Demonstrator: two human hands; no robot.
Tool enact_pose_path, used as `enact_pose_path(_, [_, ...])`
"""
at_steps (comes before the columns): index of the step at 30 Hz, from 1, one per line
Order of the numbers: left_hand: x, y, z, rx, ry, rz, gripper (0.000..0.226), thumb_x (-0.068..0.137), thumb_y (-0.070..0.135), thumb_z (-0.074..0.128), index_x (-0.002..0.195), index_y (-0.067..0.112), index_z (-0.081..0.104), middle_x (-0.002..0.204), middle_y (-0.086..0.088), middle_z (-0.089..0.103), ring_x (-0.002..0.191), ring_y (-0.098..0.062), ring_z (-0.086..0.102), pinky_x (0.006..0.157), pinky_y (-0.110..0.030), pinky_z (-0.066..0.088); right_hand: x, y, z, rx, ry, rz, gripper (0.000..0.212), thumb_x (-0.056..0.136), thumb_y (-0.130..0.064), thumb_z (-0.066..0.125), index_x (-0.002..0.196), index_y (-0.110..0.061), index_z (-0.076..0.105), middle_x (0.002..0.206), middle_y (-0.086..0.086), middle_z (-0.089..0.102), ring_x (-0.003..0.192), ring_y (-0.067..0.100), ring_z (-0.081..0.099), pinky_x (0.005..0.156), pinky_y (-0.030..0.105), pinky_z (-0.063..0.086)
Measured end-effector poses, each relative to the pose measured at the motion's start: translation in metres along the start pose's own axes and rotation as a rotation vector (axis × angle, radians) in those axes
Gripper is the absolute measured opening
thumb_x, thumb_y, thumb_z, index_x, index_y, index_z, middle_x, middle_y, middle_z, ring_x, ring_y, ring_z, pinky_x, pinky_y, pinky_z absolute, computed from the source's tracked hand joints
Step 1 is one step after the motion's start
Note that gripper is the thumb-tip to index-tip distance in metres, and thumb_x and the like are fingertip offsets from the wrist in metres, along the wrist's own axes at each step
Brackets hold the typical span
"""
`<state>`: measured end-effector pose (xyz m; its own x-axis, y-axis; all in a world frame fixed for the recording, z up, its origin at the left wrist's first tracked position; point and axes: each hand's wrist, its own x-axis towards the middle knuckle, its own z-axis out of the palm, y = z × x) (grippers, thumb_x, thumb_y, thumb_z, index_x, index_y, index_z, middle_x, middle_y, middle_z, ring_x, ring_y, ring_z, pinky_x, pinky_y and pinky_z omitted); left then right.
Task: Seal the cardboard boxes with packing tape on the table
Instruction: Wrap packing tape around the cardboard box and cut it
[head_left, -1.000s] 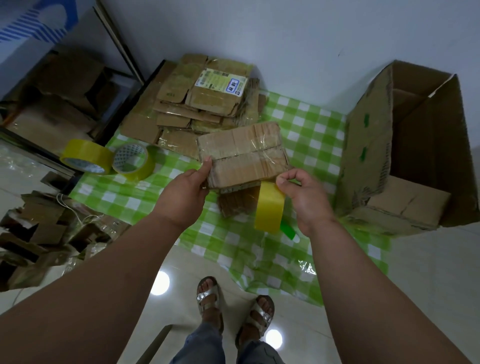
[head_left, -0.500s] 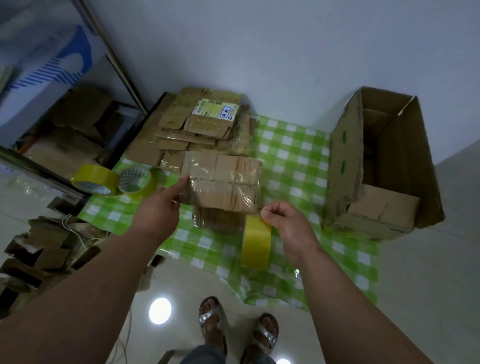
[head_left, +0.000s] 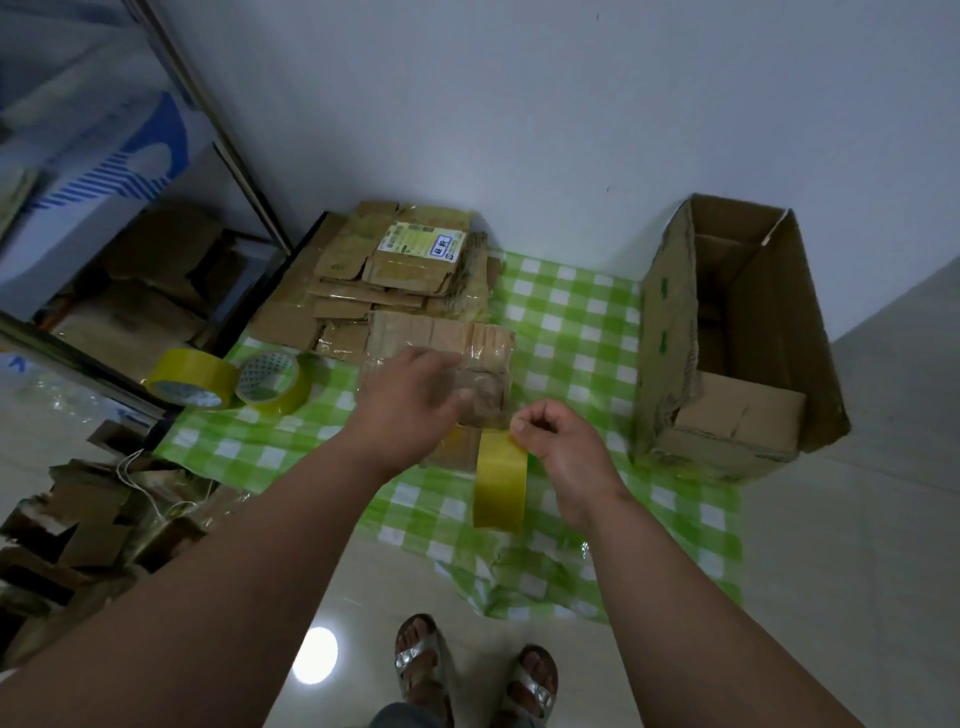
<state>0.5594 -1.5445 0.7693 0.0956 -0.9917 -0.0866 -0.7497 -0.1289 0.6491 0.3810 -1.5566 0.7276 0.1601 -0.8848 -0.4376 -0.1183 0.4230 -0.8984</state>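
Observation:
A small taped cardboard box (head_left: 470, 345) lies on the green checked tablecloth (head_left: 566, 312). My left hand (head_left: 410, 400) lies over the box's front, fingers spread and blurred, touching its clear-taped face. My right hand (head_left: 558, 439) pinches the top edge of a yellow tape roll (head_left: 500, 486) that hangs just in front of the box, near its right corner. Another flat piece of cardboard shows under the box, partly hidden by my left hand.
A pile of flattened boxes (head_left: 395, 275) sits behind the small box. Two more yellow tape rolls (head_left: 189, 376) (head_left: 272, 382) lie at the table's left. A large open carton (head_left: 737, 332) stands at the right. Cardboard scraps (head_left: 88, 525) clutter the floor on the left.
The box went from tilted up to lying flat on the cloth. My left hand moved from the box's left edge onto its front face. My right hand keeps its pinch on the roll.

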Motion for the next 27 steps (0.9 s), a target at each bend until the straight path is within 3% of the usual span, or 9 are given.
enact_pose_path(3, [0.000, 0.028, 0.001, -0.209, -0.295, -0.083, 0.035, 0.089, 0.028, 0.070, 0.121, 0.016, 0.065, 0.117, 0.005, 0.061, 0.109, -0.009, 0.056, 0.089, -0.024, 0.043, -0.005, -0.005, -0.002, 0.022, -0.036, -0.028, 0.021, 0.092, -0.007, 0.063, 0.074, -0.018, 0.061, 0.069, -0.008, 0.060, 0.071, 0.010, 0.054, 0.071, 0.024, 0.045])
enact_pose_path(5, [0.001, 0.033, 0.004, -0.232, -0.365, -0.078, 0.021, 0.085, 0.019, 0.074, 0.105, 0.014, 0.069, 0.105, 0.000, 0.069, 0.098, -0.012, 0.062, 0.084, -0.027, 0.050, -0.007, -0.008, -0.004, 0.020, -0.044, -0.053, 0.023, 0.091, -0.007, 0.064, 0.072, -0.020, 0.062, 0.071, -0.006, 0.061, 0.074, 0.012, 0.054, 0.073, 0.028, 0.045])
enact_pose_path(8, [0.004, 0.036, 0.007, -0.222, -0.312, -0.112, 0.008, 0.083, 0.016, 0.076, 0.088, 0.013, 0.070, 0.088, -0.002, 0.070, 0.083, -0.014, 0.063, 0.077, -0.031, 0.052, -0.009, -0.010, -0.007, 0.011, -0.063, -0.082, 0.023, 0.090, -0.010, 0.066, 0.071, -0.023, 0.064, 0.073, -0.004, 0.061, 0.074, 0.012, 0.055, 0.072, 0.028, 0.045])
enact_pose_path(13, [0.008, 0.047, 0.008, -0.043, -0.252, -0.086, 0.011, 0.086, 0.022, 0.073, 0.085, 0.011, 0.071, 0.082, -0.005, 0.069, 0.071, -0.011, 0.057, 0.068, -0.027, 0.048, -0.017, -0.014, -0.012, 0.079, -0.030, -0.098, 0.016, 0.092, -0.010, 0.066, 0.079, -0.019, 0.068, 0.077, -0.005, 0.067, 0.068, 0.004, 0.057, 0.060, 0.015, 0.046])
enact_pose_path(16, [0.010, 0.052, 0.010, -0.088, -0.192, -0.083, 0.010, 0.089, 0.017, 0.069, 0.084, 0.009, 0.068, 0.083, -0.009, 0.069, 0.069, -0.014, 0.061, 0.070, -0.034, 0.055, -0.023, -0.017, -0.017, 0.124, 0.032, -0.096, 0.011, 0.092, -0.017, 0.067, 0.099, -0.022, 0.073, 0.098, -0.004, 0.073, 0.091, 0.008, 0.065, 0.081, 0.022, 0.054])
enact_pose_path(20, [0.014, 0.054, 0.013, -0.222, -0.170, -0.145, 0.013, 0.091, 0.010, 0.066, 0.079, 0.008, 0.062, 0.079, -0.012, 0.064, 0.069, -0.021, 0.062, 0.070, -0.042, 0.059, -0.031, -0.015, -0.026, 0.119, -0.032, -0.065, 0.050, 0.088, -0.027, 0.072, 0.133, -0.031, 0.050, 0.123, -0.013, 0.056, 0.114, 0.006, 0.055, 0.102, 0.031, 0.045])
enact_pose_path(21, [0.015, 0.054, 0.012, -0.257, -0.155, -0.171, 0.015, 0.091, 0.009, 0.066, 0.077, 0.010, 0.061, 0.079, -0.013, 0.065, 0.070, -0.023, 0.063, 0.068, -0.042, 0.059, -0.032, -0.012, -0.029, 0.135, -0.040, -0.035, 0.053, 0.087, -0.028, 0.073, 0.133, -0.032, 0.047, 0.123, -0.012, 0.053, 0.114, 0.009, 0.054, 0.101, 0.034, 0.045])
enact_pose_path(25, [0.016, 0.056, 0.009, -0.358, -0.122, -0.229, 0.018, 0.092, 0.006, 0.064, 0.075, 0.009, 0.058, 0.078, -0.013, 0.063, 0.069, -0.019, 0.060, 0.052, -0.021, 0.052, -0.035, -0.003, -0.041, 0.102, -0.167, -0.037, 0.012, 0.085, -0.021, 0.072, 0.097, -0.019, 0.069, 0.101, -0.002, 0.067, 0.099, 0.016, 0.061, 0.091, 0.034, 0.046])
enact_pose_path(27, [0.019, 0.057, 0.009, -0.356, -0.124, -0.220, 0.017, 0.092, 0.006, 0.064, 0.076, 0.009, 0.059, 0.080, -0.014, 0.063, 0.072, -0.020, 0.060, 0.055, -0.026, 0.052, -0.039, 0.001, -0.041, 0.073, -0.258, -0.039, 0.008, 0.090, -0.014, 0.067, 0.097, -0.016, 0.071, 0.097, 0.001, 0.071, 0.093, 0.014, 0.065, 0.087, 0.028, 0.049])
